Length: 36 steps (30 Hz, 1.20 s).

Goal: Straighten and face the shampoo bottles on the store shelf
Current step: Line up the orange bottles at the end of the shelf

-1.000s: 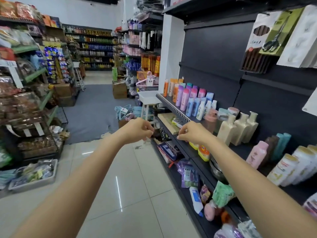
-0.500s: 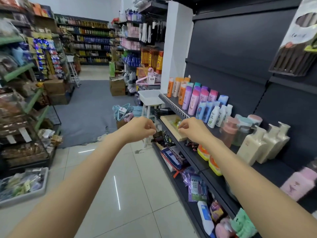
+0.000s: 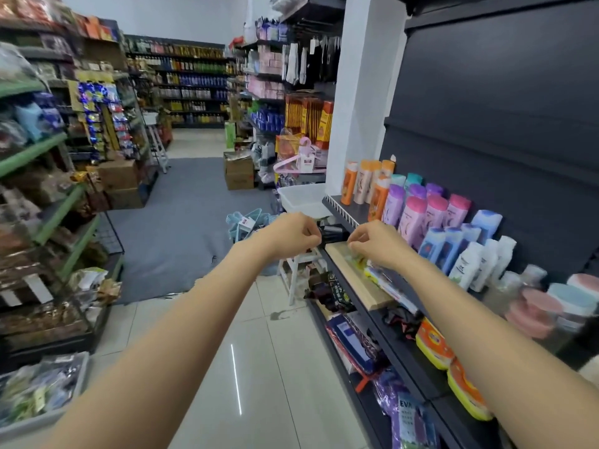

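Looking down a shop aisle from head height, with pale floor tiles (image 3: pixel 201 367) filling the lower centre of the frame and a grey mat (image 3: pixel 181 222) beyond them. Filling the right half: a dark shelf unit (image 3: pixel 486 108) with a bare back panel. Crowding the left edge: green racks of packaged snacks (image 3: pixel 39 196).

Standing on the right-hand shelf (image 3: pixel 351 209), centre right of the frame: the shampoo bottles (image 3: pixel 418 215), in colour groups running from far to near, namely orange, teal, purple, pink, blue, then white. Mostly upright and close together, though several lean or sit at uneven angles, and labels do not all face the aisle. Blurred at the right edge: round pink and blue tubs (image 3: pixel 551 303).

Reaching forward from the bottom corners: two bare forearms meeting mid-frame. Left hand (image 3: pixel 291 233) held loosely curled, holding nothing visible, just off the shelf front. Right hand (image 3: pixel 376 243) beside it, fingers bent downward over a wooden board (image 3: pixel 356 277) on the lower shelf; touching it or pinching something small, cannot tell which.

Judging progress: little or none showing so far. Neither hand on any bottle; both near the pink group yet apart from it. Left to do, apparently: the whole row, meaning squaring each bottle, turning labels outward, and closing gaps.
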Motion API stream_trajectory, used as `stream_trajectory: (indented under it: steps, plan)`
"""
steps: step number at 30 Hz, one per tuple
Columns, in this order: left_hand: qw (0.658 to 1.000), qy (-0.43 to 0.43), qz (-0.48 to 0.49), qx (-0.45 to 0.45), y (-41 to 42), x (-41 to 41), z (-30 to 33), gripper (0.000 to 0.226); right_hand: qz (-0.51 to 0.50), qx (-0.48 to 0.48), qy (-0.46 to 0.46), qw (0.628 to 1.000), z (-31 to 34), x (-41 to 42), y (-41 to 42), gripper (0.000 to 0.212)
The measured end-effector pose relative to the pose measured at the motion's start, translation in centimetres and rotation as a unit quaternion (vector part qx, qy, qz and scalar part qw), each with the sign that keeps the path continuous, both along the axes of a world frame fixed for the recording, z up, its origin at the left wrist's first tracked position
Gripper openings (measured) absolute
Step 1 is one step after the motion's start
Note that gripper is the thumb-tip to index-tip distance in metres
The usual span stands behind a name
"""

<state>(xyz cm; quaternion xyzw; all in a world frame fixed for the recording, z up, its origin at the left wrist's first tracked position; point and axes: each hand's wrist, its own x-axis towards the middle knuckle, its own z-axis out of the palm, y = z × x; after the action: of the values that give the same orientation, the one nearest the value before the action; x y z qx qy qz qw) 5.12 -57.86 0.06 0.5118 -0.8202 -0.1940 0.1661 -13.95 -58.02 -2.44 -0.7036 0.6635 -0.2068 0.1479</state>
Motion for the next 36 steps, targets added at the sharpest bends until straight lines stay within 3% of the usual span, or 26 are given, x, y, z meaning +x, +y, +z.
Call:
stream_trajectory:
  steps: [11,21,27,36]
  plan:
    - [0.999,0.026,0.029,0.007,-16.0,3.2,-1.4,0.021,0.01,0.022,0.005,1.0,-0.6,2.1,-15.7,0.017]
    - [0.999,-0.032,0.015,0.005,-34.1,8.0,-2.8,0.027,-0.036,0.044,-0.011,0.998,-1.7,5.9,-30.9,0.019]
    - [0.995,-0.056,-0.016,0.078,-41.1,9.6,-6.0,0.028,-0.058,0.127,0.008,0.99,-4.8,6.2,-37.2,0.026]
    - [0.994,-0.036,-0.058,0.082,-52.4,5.0,-8.6,0.026,-0.117,0.147,-0.023,0.982,-6.8,2.6,-46.8,0.02]
